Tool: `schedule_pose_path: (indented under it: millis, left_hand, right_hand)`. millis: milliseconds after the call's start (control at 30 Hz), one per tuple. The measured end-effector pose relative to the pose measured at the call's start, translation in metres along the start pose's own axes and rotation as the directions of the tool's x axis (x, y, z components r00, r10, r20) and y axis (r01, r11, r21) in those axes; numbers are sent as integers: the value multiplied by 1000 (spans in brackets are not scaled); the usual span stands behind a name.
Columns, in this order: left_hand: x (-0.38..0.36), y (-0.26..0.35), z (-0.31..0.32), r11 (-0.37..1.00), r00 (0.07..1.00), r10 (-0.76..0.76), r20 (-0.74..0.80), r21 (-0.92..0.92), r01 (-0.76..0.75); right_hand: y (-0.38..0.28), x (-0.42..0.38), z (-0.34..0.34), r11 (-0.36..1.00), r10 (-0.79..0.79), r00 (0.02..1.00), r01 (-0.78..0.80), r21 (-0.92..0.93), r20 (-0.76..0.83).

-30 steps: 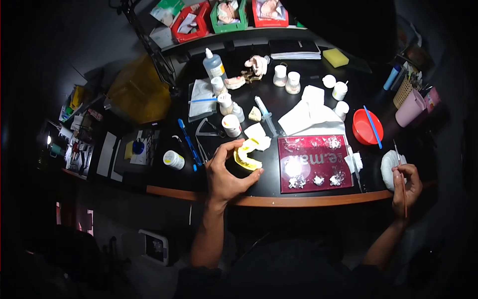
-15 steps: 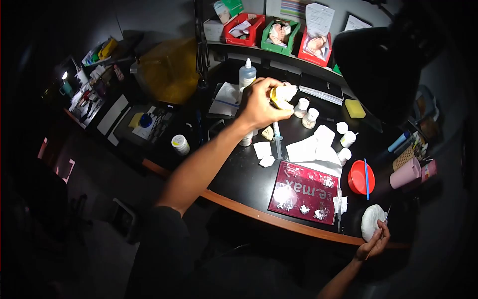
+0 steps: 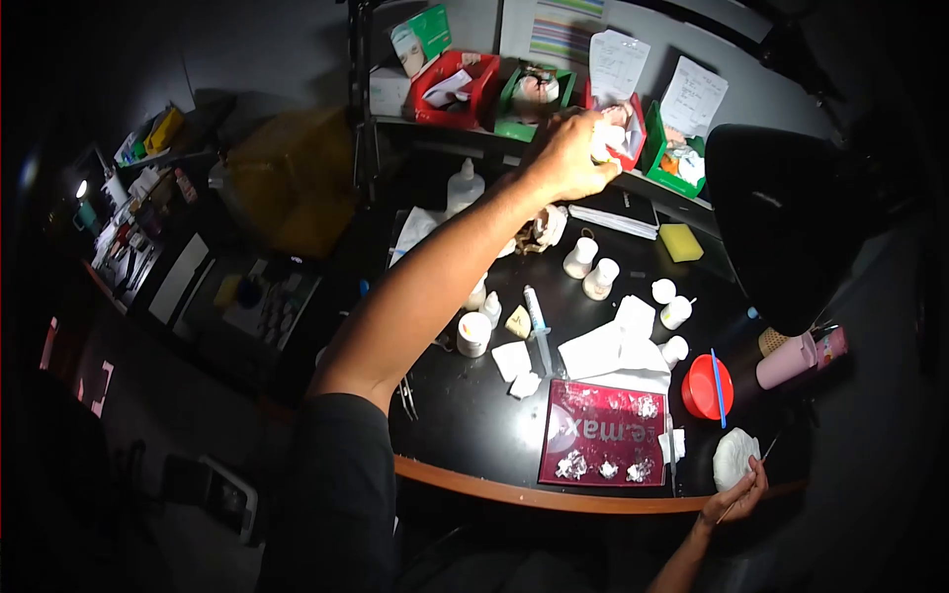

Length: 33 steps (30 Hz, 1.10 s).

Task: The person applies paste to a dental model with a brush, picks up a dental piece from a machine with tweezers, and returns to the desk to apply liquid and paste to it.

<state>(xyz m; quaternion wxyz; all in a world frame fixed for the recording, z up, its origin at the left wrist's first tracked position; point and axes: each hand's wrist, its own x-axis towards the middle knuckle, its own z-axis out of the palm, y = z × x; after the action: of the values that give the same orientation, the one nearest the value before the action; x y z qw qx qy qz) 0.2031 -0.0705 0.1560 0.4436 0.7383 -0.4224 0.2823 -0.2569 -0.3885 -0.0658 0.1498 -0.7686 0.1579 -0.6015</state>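
My left hand (image 3: 573, 158) is stretched far forward, in front of the bins on the back shelf. Its fingers curl round a small white piece (image 3: 601, 145), mostly hidden and overlapping the red bin in view; I cannot make out its exact kind. At the right front edge my right hand (image 3: 739, 497) is closed on a thin stick-like tool (image 3: 767, 451). Against those fingers sits a rounded white wad (image 3: 733, 460). Between the hands lie a dark red board (image 3: 603, 450) with white lumps and a large syringe (image 3: 539, 331).
Bins with papers and dental models line the shelf, including a green bin (image 3: 675, 163). Small bottles (image 3: 600, 280), white tissues (image 3: 613, 346), a red bowl (image 3: 704, 390) with a blue stick and a yellow sponge (image 3: 680, 243) occupy the desk. A dark lamp (image 3: 791, 217) overhangs the right.
My left hand has moved forward and right to the bins with the piece, which earlier showed a yellow edge. My view has shifted. The right hand stays by the white wad.
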Motion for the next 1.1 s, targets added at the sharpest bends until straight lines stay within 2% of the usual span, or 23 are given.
schedule_pose_path:
  millis: [67,100,200,233,333,367,467,500,600,633,733,767,833,933,967,1000,1033,1100]
  left_hand:
    - [27,-9,8,990,994,-105,19,-97,107]
    - [39,-11,7,985,990,-119,79,-115,127]
    - [72,-45,34,993,998,-69,12,-100,70]
    - [83,-49,38,991,994,-101,39,-86,104]
    - [113,-79,66,992,987,-124,-102,-47,119]
    - [122,-87,73,981,982,-178,-55,-87,173]
    - [136,-102,84,968,967,-244,73,83,238]
    - [135,-87,74,919,939,-313,140,294,262]
    - [137,-93,83,921,938,-313,147,288,262]
    - [140,-97,85,916,921,-357,154,251,314]
    - [153,-96,80,873,867,-448,220,318,370]
    - [153,-93,75,893,878,-412,246,300,335]
    - [168,-125,88,939,914,-245,323,313,141]
    - [163,-111,60,936,854,-243,459,343,82]
    - [161,-103,49,934,836,-246,490,350,70]
    - [155,-94,34,934,828,-243,506,351,59]
    - [152,-84,23,937,843,-215,494,348,35]
    - [126,-49,-4,948,896,-140,421,319,-2]
  right_hand:
    - [-4,-2,-1,1000,11,1000,-11,-3,10]
    - [-4,-3,0,1000,14,1000,-14,-4,17]
    - [0,-5,-1,1000,-3,1000,3,3,31]
    - [-5,-3,0,1000,-12,999,12,-2,37]
    - [-19,4,-3,998,-42,994,46,-37,104]
    - [-21,4,-1,999,-40,994,43,-32,100]
    - [-26,5,2,999,-32,998,35,-42,55]
    - [-29,7,3,999,-36,998,37,-30,49]
    - [-31,8,4,997,-54,998,56,-51,41]
    - [-27,7,3,997,-61,997,63,-47,45]
    - [-25,6,2,1000,-14,998,16,-21,64]
    - [-24,6,2,1000,-9,998,9,1,67]
    - [-20,4,-2,999,-35,993,38,-21,115]
    - [-25,3,3,999,37,999,-37,7,32]
    - [-29,1,6,987,103,995,-103,125,3]
    - [-23,4,3,997,33,999,-36,65,44]
    - [-49,24,-3,994,-53,991,63,-86,120]
    - [-58,50,-1,984,-151,971,166,-67,186]
